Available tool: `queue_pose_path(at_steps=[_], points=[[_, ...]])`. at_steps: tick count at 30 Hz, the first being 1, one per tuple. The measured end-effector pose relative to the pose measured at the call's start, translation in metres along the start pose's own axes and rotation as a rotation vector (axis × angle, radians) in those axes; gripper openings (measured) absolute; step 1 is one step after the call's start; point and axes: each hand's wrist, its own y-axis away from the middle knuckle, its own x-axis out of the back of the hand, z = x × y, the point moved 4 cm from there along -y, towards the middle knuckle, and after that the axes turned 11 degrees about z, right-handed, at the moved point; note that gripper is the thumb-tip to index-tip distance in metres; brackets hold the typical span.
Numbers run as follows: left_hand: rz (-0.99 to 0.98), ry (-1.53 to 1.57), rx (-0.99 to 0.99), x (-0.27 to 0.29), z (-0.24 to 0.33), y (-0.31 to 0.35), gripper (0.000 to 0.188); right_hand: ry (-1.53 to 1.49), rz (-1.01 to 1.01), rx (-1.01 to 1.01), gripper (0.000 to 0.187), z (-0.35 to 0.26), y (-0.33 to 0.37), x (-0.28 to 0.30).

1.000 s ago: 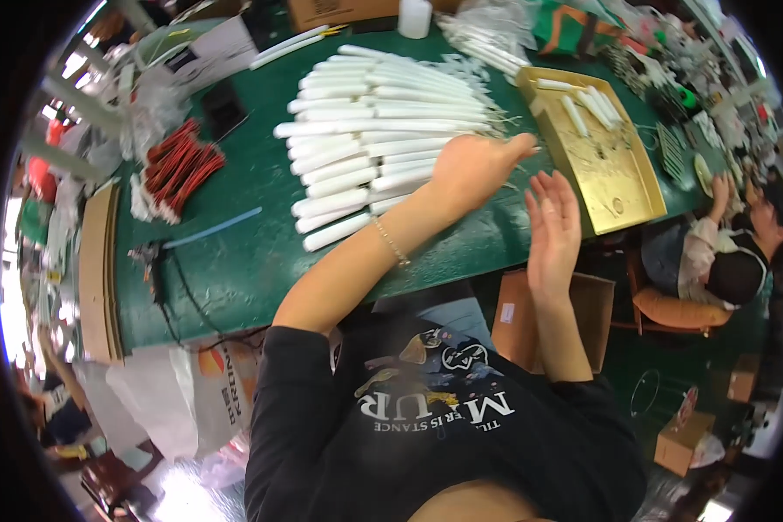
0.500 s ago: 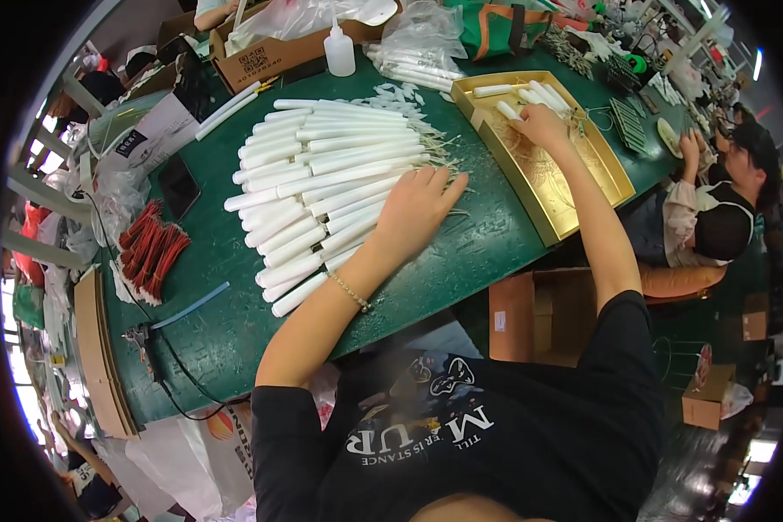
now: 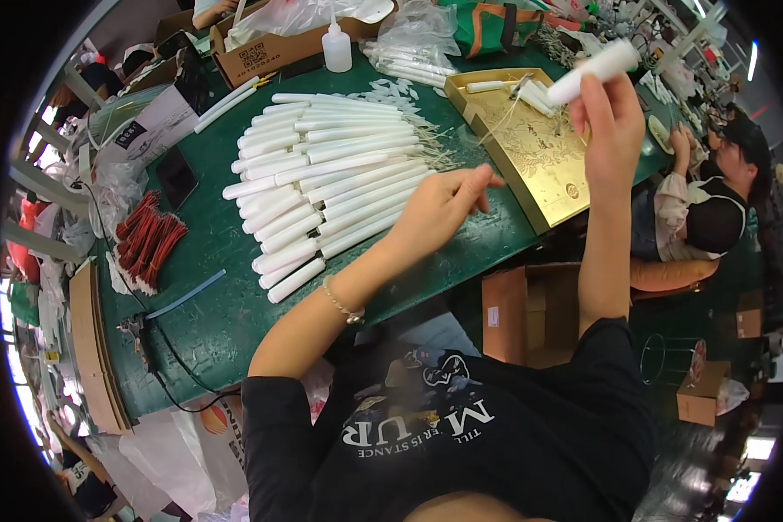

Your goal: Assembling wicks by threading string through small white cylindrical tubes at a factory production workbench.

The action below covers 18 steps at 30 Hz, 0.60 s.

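Observation:
My right hand (image 3: pixel 613 122) is raised over the far right of the bench, its fingers closed around a white tube (image 3: pixel 593 71) blurred by motion. Beneath it lies a shallow gold box (image 3: pixel 539 187) with a few short white tubes and thin wires at its far end. My left hand (image 3: pixel 444 207) hovers by the near right side of a fanned-out pile of white tubes (image 3: pixel 322 165), fingers loosely bent, thumb out, holding nothing that I can see. Pale thin wires (image 3: pixel 439 150) stick out from the pile's right end.
On the green table (image 3: pixel 226 322) are a red wire bundle (image 3: pixel 146 244), a dark phone-like slab (image 3: pixel 177 178), a glue gun-like tool (image 3: pixel 139 335) with a cord, and a white squeeze bottle (image 3: pixel 337 50). A cardboard box (image 3: pixel 531 317) stands below the edge. A co-worker (image 3: pixel 713 187) sits at right.
My right hand has risen out of the gold box, lifting a white tube up and to the right. My left hand has shifted slightly right and nearer, its fingers more bent.

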Motion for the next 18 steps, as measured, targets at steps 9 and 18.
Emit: queue_pose_path(at_steps=[9,18], points=[[0.199,0.752,0.138,0.021,0.037,0.059,0.04,-0.419,-0.363,-0.282,0.025,0.0,0.118,-0.013],[0.31,0.462,0.202,0.029,0.029,0.103,0.022,-0.786,-0.884,-0.789,0.084,0.029,0.167,-0.03]])
